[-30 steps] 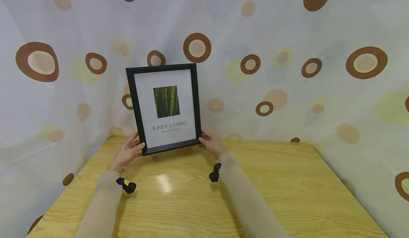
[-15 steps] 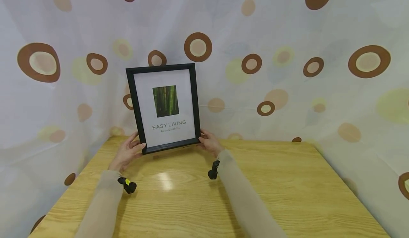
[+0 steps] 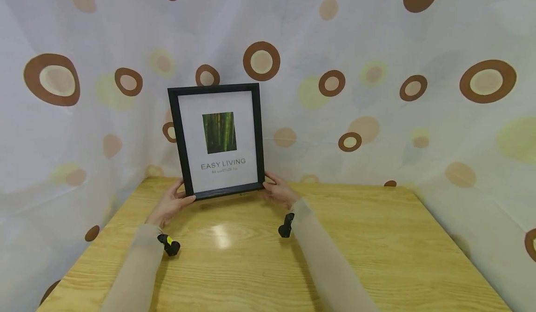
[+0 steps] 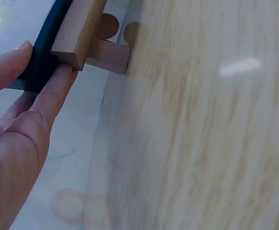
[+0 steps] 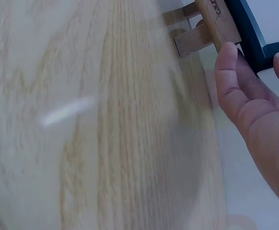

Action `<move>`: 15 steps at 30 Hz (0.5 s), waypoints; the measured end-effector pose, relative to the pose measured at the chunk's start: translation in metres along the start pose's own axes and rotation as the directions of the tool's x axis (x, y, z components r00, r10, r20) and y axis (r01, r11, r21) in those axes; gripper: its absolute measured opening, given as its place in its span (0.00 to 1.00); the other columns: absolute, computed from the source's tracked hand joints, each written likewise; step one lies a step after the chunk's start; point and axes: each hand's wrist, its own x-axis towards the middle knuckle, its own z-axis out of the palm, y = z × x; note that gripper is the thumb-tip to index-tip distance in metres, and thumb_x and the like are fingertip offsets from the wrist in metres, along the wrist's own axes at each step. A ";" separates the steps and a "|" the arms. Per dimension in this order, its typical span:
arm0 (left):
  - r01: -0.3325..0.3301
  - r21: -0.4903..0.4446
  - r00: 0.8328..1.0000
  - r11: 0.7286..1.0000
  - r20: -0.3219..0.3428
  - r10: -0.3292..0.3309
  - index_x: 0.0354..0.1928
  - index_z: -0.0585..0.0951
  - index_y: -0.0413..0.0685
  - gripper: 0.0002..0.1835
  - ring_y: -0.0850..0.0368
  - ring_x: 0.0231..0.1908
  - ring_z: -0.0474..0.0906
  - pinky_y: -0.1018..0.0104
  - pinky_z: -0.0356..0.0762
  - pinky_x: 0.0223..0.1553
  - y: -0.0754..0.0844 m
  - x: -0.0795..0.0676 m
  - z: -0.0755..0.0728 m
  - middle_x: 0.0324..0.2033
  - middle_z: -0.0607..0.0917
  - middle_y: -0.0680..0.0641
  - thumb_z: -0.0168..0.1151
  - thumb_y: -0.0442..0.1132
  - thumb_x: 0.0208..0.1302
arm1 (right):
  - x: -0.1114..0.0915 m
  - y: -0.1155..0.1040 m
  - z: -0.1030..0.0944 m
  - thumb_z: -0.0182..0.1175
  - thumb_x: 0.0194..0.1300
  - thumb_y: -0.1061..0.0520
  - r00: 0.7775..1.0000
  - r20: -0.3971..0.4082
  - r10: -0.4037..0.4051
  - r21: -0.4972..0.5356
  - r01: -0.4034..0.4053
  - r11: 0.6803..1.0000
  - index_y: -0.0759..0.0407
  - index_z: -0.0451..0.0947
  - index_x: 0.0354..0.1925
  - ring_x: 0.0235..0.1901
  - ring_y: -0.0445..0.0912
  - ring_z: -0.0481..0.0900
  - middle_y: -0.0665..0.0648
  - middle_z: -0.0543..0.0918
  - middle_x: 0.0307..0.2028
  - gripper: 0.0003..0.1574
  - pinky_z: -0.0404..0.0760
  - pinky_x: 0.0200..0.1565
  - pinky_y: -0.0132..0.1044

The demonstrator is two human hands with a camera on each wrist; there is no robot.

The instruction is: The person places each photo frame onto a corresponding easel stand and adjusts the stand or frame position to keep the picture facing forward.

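A black picture frame (image 3: 222, 137) with a bamboo print and the words "EASY LIVING" stands upright at the back left of the table, leaning slightly to the left. My left hand (image 3: 169, 206) holds its lower left corner, thumb at the front and fingers beneath. At the lower right corner my right hand (image 3: 281, 192) grips it the same way. Both wrist views show a wooden bar (image 4: 79, 31) along the frame's bottom, with short wooden legs (image 5: 193, 40) sticking out close over the table. The stand's back part is hidden behind the frame.
The glossy wooden table (image 3: 360, 237) stretches forward and to the right. A white curtain (image 3: 293, 33) with brown and yellow dots hangs right behind the table's back edge and along both sides. Small black wrist cameras (image 3: 169, 245) are strapped to both wrists.
My left thumb has slid down to the frame's bottom corner. The frame's lower left corner has shifted slightly right, while my right hand keeps its hold at the other corner.
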 end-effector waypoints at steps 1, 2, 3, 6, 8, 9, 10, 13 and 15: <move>-0.001 -0.001 1.000 1.000 0.007 0.002 0.70 0.48 0.57 0.45 0.46 0.55 0.68 0.64 0.73 0.48 0.000 0.000 0.000 0.58 0.68 0.33 0.63 0.33 0.56 | -0.001 0.001 -0.001 0.43 0.69 0.65 1.000 0.004 -0.001 -0.017 0.001 1.000 0.50 0.46 0.70 0.52 0.63 0.69 0.65 0.61 0.63 0.35 0.68 0.53 0.56; -0.002 -0.006 1.000 1.000 0.010 0.002 0.70 0.49 0.58 0.45 0.47 0.55 0.68 0.64 0.72 0.49 -0.001 -0.001 0.000 0.58 0.68 0.34 0.63 0.33 0.56 | -0.002 0.001 -0.001 0.43 0.69 0.65 1.000 0.010 0.000 -0.016 0.000 1.000 0.50 0.46 0.70 0.52 0.63 0.70 0.64 0.59 0.64 0.35 0.67 0.53 0.55; -0.003 -0.011 1.000 1.000 0.011 0.003 0.70 0.49 0.58 0.44 0.46 0.55 0.67 0.63 0.72 0.49 -0.001 -0.002 0.000 0.58 0.68 0.34 0.63 0.33 0.56 | -0.003 0.002 -0.002 0.44 0.69 0.64 1.000 0.020 0.001 -0.013 -0.001 1.000 0.51 0.45 0.70 0.52 0.62 0.69 0.64 0.57 0.65 0.36 0.67 0.54 0.55; -0.004 -0.010 1.000 1.000 0.013 0.004 0.70 0.50 0.57 0.43 0.47 0.54 0.68 0.63 0.73 0.48 -0.001 -0.005 0.000 0.57 0.68 0.34 0.62 0.31 0.56 | -0.007 0.004 -0.001 0.45 0.69 0.63 0.999 0.031 0.016 -0.015 -0.015 1.000 0.52 0.44 0.70 0.53 0.62 0.68 0.63 0.53 0.66 0.36 0.65 0.55 0.55; -0.005 -0.004 1.000 1.000 0.009 0.005 0.70 0.51 0.57 0.43 0.47 0.54 0.69 0.63 0.74 0.47 -0.001 -0.006 0.000 0.57 0.69 0.34 0.62 0.31 0.57 | -0.007 0.007 0.000 0.45 0.69 0.62 0.999 0.042 0.014 -0.020 -0.013 1.000 0.53 0.43 0.70 0.55 0.61 0.67 0.63 0.53 0.66 0.36 0.65 0.56 0.54; -0.007 -0.001 1.000 1.000 0.007 0.007 0.70 0.51 0.57 0.42 0.47 0.53 0.70 0.63 0.74 0.47 -0.001 -0.007 0.000 0.57 0.69 0.33 0.61 0.31 0.57 | -0.007 0.008 -0.001 0.46 0.69 0.60 0.999 0.046 0.002 -0.032 -0.001 0.999 0.54 0.43 0.70 0.55 0.59 0.68 0.64 0.54 0.66 0.37 0.66 0.55 0.53; -0.012 0.004 1.000 1.000 0.008 0.012 0.70 0.51 0.56 0.42 0.47 0.53 0.70 0.62 0.74 0.47 -0.001 -0.007 0.000 0.57 0.69 0.32 0.61 0.31 0.57 | -0.007 0.010 0.000 0.46 0.69 0.60 0.999 0.047 -0.008 -0.036 0.009 0.999 0.54 0.43 0.70 0.54 0.59 0.69 0.64 0.56 0.65 0.37 0.67 0.54 0.53; -0.020 -0.009 1.000 1.000 0.005 0.020 0.70 0.51 0.57 0.42 0.47 0.53 0.70 0.59 0.74 0.48 0.000 -0.007 0.001 0.56 0.69 0.32 0.61 0.30 0.57 | 0.003 0.022 -0.008 0.48 0.68 0.56 0.993 0.091 -0.078 -0.005 0.078 0.997 0.52 0.45 0.70 0.51 0.56 0.73 0.64 0.66 0.60 0.37 0.72 0.50 0.51; -0.025 -0.010 1.000 1.000 0.006 0.025 0.70 0.51 0.58 0.42 0.46 0.53 0.70 0.57 0.74 0.48 0.000 -0.006 0.001 0.56 0.69 0.32 0.61 0.30 0.57 | 0.004 0.022 -0.008 0.48 0.68 0.55 0.992 0.089 -0.087 0.022 0.085 0.996 0.52 0.47 0.70 0.50 0.55 0.73 0.65 0.70 0.57 0.36 0.72 0.50 0.51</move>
